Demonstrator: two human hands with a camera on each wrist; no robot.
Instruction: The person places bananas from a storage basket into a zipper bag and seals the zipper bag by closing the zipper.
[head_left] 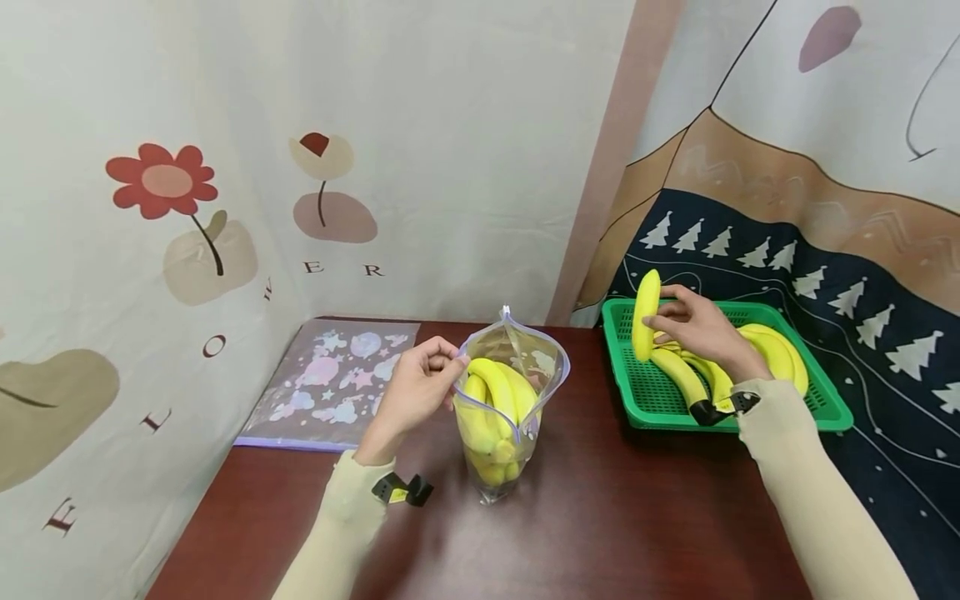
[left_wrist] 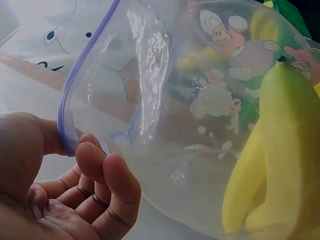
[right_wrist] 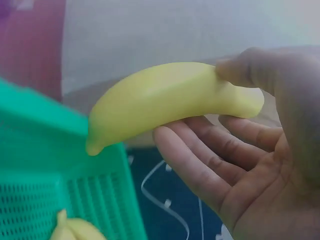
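Note:
A clear zip bag (head_left: 534,446) with a purple zip edge stands upright with its mouth spread, several yellow bananas (head_left: 495,400) inside. My left hand (head_left: 420,383) pinches the left side of the bag's rim between thumb and fingers; the left wrist view shows the purple zip (left_wrist: 75,95) at the thumb. Above a green basket (head_left: 637,408), my right hand (head_left: 697,327) holds one banana (head_left: 645,317) between thumb and fingers. In the right wrist view that banana (right_wrist: 155,97) lies lengthwise across the fingers. More bananas (head_left: 776,354) lie in the basket, partly hidden by the right arm.
A flat printed zip bag (head_left: 330,383) lies at the table's back left. Patterned cloth (head_left: 465,150) hangs behind and at the sides. The dark red-brown table (head_left: 585,517) extends in front of the standing bag. Black cameras (head_left: 405,490) sit on both wrists.

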